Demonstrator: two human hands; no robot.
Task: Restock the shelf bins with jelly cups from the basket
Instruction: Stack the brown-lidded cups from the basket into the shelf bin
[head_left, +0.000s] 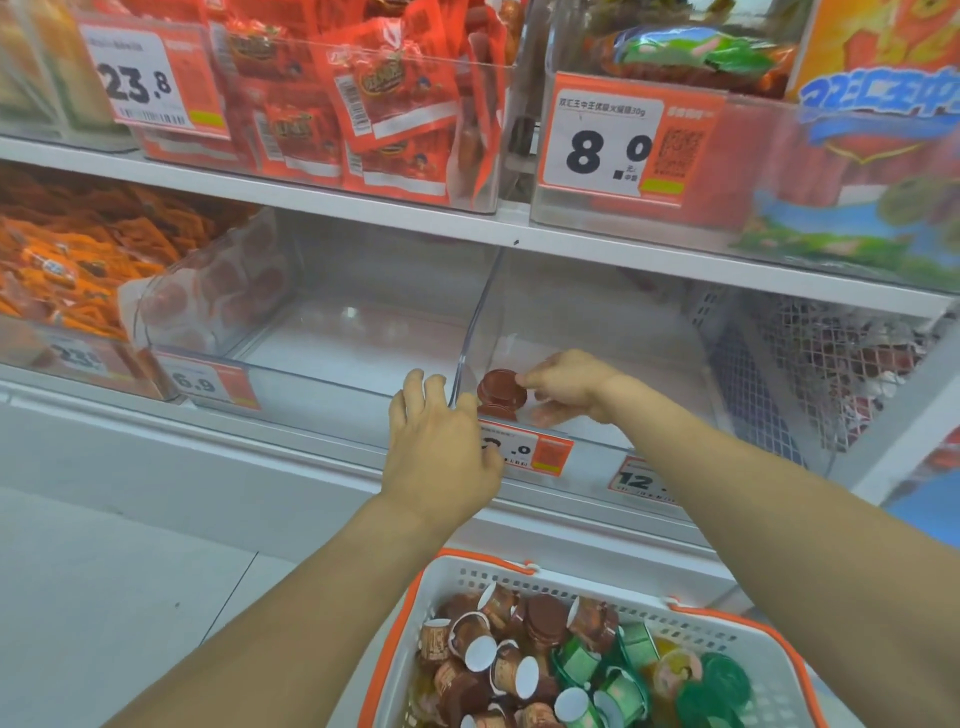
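A white basket with orange trim sits at the bottom, holding several brown, green and yellow jelly cups. On the lower shelf stand two clear bins: the left bin and the right bin. My right hand reaches into the right bin and pinches a brown jelly cup at its front left corner. My left hand rests on the front rim where the two bins meet, fingers curled over the edge. Whether it holds anything I cannot tell.
Price tags hang on the bin fronts. A bin of orange snack packets is at the left, a white mesh basket of packets at the right. The upper shelf carries bins of red packets and sausages.
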